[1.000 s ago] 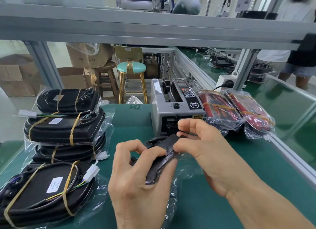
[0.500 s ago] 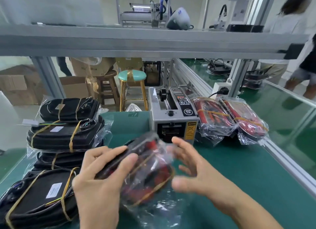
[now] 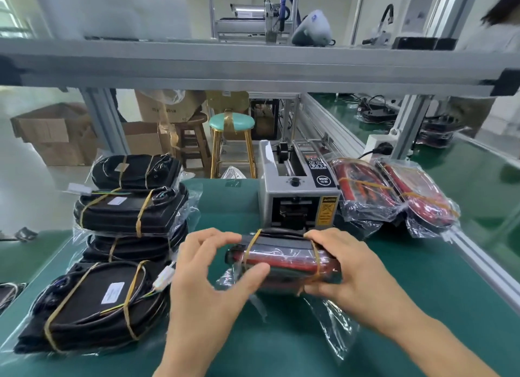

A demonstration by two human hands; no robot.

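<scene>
A red and black bundle [image 3: 284,261], tied with two yellow rubber bands and wrapped in a clear plastic bag, is held level above the green table [image 3: 408,286]. My left hand [image 3: 208,281] grips its left end, thumb below and fingers over the top. My right hand [image 3: 357,275] holds its right end, fingers curled over the top edge. The loose end of the bag hangs down toward me. A grey tape dispenser [image 3: 298,191] stands just behind the bundle.
Several bagged black bundles [image 3: 129,210] are stacked at the left, one more [image 3: 92,306] in front. Two bagged red bundles [image 3: 394,196] lie at the right by the aluminium rail [image 3: 478,261]. A frame beam crosses overhead. Stools and cardboard boxes stand beyond the table.
The bundle has turned from a tilted position in my left hand to level. My right hand, open half a second ago, now grips its right end.
</scene>
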